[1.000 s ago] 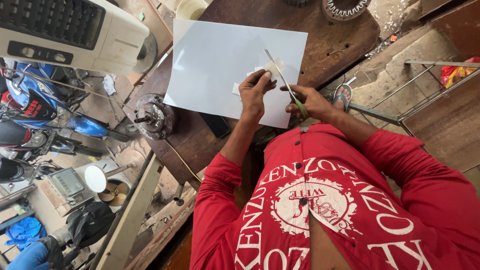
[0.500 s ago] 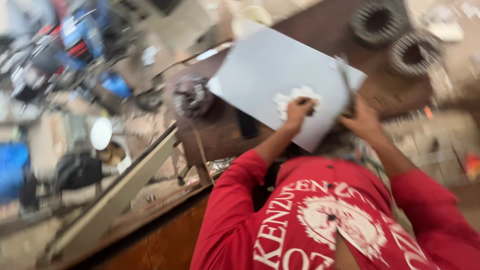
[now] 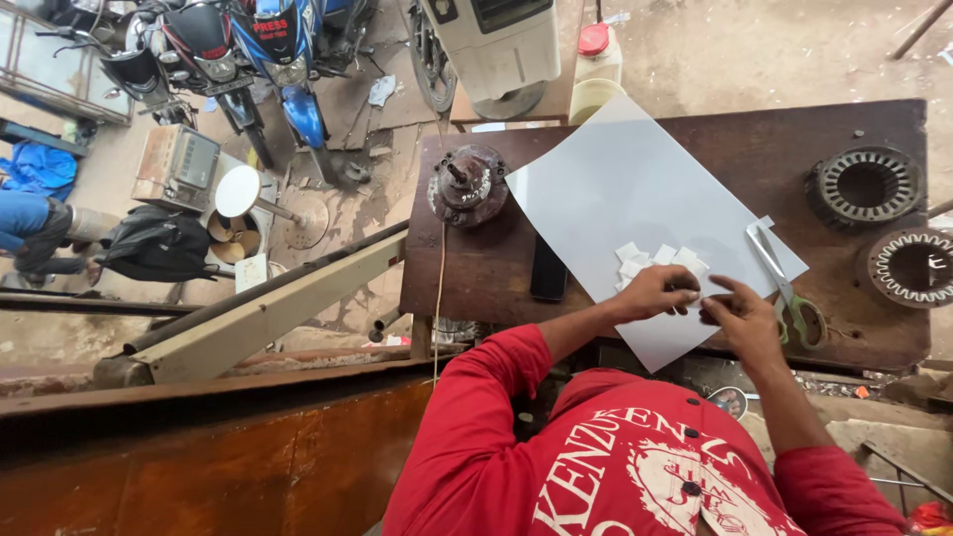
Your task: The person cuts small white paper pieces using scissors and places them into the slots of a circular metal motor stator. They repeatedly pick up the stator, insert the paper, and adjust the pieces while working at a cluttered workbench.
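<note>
Paper scraps lie heaped on the big white sheet on the brown table, where the left hand and right hand pinch one small piece between fingertips, scissors just beside

We see a dark wooden desk on a dusty concrete floor in daylight, with parked motorcycles beyond.

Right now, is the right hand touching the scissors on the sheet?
Apart. The head view shows the right hand beside the scissors, with bare grey sheet visible between them; its fingers meet the left hand over small paper pieces instead.
</note>
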